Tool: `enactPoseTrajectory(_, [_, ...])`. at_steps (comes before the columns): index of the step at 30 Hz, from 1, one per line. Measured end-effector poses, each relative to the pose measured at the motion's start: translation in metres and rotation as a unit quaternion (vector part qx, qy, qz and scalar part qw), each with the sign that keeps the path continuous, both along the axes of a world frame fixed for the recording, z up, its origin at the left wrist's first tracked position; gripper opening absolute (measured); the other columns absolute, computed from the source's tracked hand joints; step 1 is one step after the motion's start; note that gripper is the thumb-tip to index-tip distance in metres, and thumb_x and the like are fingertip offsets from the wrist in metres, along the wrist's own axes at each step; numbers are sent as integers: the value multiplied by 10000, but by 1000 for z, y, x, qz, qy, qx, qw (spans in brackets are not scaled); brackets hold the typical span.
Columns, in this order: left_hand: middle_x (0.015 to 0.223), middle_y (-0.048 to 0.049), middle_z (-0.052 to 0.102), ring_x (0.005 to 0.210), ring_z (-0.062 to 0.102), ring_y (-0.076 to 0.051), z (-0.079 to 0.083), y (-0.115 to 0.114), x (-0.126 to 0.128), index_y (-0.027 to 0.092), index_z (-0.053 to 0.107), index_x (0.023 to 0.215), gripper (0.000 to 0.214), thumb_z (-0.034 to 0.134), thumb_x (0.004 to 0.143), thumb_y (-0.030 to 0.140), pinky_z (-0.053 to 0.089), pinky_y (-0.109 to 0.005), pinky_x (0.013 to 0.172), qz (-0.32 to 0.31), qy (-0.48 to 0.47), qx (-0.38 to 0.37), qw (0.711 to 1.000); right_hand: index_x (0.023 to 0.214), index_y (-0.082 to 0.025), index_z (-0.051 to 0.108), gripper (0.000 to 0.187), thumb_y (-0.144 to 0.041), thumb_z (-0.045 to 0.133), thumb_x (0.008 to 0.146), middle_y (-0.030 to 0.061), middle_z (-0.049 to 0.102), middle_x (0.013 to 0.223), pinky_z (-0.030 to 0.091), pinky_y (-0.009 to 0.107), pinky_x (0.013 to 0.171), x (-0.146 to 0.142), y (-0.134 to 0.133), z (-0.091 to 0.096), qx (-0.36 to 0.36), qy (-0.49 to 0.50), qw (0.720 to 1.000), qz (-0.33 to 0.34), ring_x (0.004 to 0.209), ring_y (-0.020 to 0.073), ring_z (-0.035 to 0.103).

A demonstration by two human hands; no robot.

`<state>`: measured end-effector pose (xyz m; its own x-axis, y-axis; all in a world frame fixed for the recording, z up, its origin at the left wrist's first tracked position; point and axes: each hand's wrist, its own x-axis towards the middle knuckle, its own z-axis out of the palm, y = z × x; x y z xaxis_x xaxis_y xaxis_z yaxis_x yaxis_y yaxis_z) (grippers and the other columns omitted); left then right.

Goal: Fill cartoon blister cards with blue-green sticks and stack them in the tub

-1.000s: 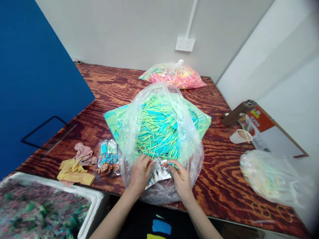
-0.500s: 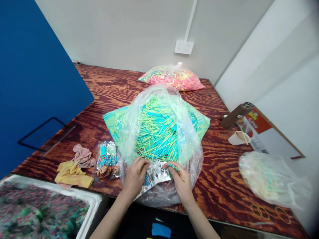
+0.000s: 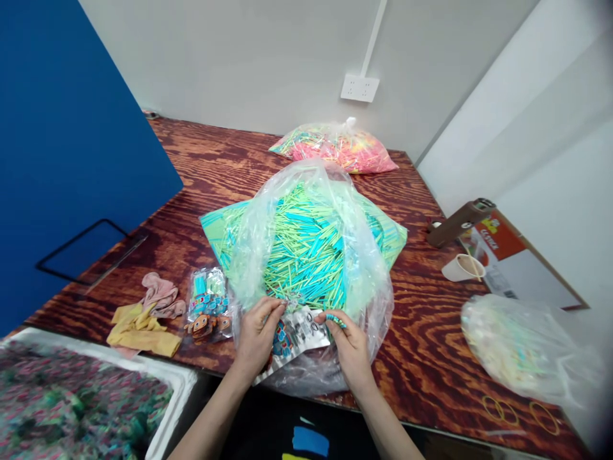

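Observation:
A big clear plastic bag [image 3: 311, 249] full of green and blue sticks lies in the middle of the wooden table [image 3: 421, 358]. At its near edge my left hand [image 3: 256, 338] pinches the top of a small printed packet [image 3: 297, 335]. My right hand [image 3: 348, 345] grips the packet's other side, with a small teal piece [image 3: 336, 318] sticking out from between its fingers. Both hands are closed, and the packet is held over the bag's front.
A small packet of toy pieces [image 3: 207, 306] and yellow and pink cloths [image 3: 143, 319] lie to the left. A white tray [image 3: 177, 390] with patterned contents sits at the near left. Another stick bag [image 3: 335, 147] lies behind, a clear bag [image 3: 522, 351], a cup [image 3: 462, 267] and a box [image 3: 517, 255] to the right.
My left hand has shifted along the packet's top edge, so more of its printed face shows. The right hand has barely moved.

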<state>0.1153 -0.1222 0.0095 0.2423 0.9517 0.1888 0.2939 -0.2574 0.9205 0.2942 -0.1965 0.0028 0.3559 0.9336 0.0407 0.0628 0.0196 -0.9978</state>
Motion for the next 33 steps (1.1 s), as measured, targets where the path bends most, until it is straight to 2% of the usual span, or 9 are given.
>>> enactPoseTrajectory(8, [812, -25, 630, 782, 600, -158, -5, -1, -3, 184, 655, 805, 217, 519, 932, 296, 449, -254, 724, -28, 14, -20, 999, 916, -204, 710, 188, -345, 587, 898, 46, 737, 867, 503, 317, 834, -2, 0, -8, -26, -2, 1000, 6, 880, 219, 674])
enactPoseTrajectory(17, [817, -30, 634, 798, 608, -164, -6, -2, -3, 182, 644, 805, 207, 517, 931, 286, 450, -257, 733, -28, 12, -18, 999, 913, -196, 703, 219, -389, 604, 882, 54, 749, 867, 513, 326, 830, -2, 2, -9, -38, 13, 999, -7, 877, 221, 684])
enactPoseTrajectory(26, [817, -38, 650, 799, 619, -174, -6, -2, -2, 189, 640, 786, 212, 519, 927, 293, 461, -263, 725, -31, 11, -18, 999, 909, -200, 699, 197, -358, 584, 887, 61, 753, 885, 518, 328, 817, 4, 10, 2, -27, -33, 999, 17, 878, 227, 688])
enactPoseTrajectory(29, [809, -42, 652, 797, 617, -179, -1, -2, -3, 189, 641, 778, 223, 517, 924, 304, 466, -268, 724, -26, -1, -23, 999, 907, -201, 699, 192, -344, 571, 894, 62, 751, 893, 523, 330, 817, 5, 12, 6, -23, -48, 998, 25, 882, 227, 686])
enactPoseTrajectory(33, [807, -36, 629, 789, 599, -172, 12, -1, -6, 188, 646, 795, 228, 514, 931, 316, 458, -262, 716, -26, -22, -28, 999, 931, -203, 695, 187, -337, 570, 894, 53, 751, 883, 517, 324, 813, 6, 14, 2, -27, -50, 998, 27, 888, 225, 686])
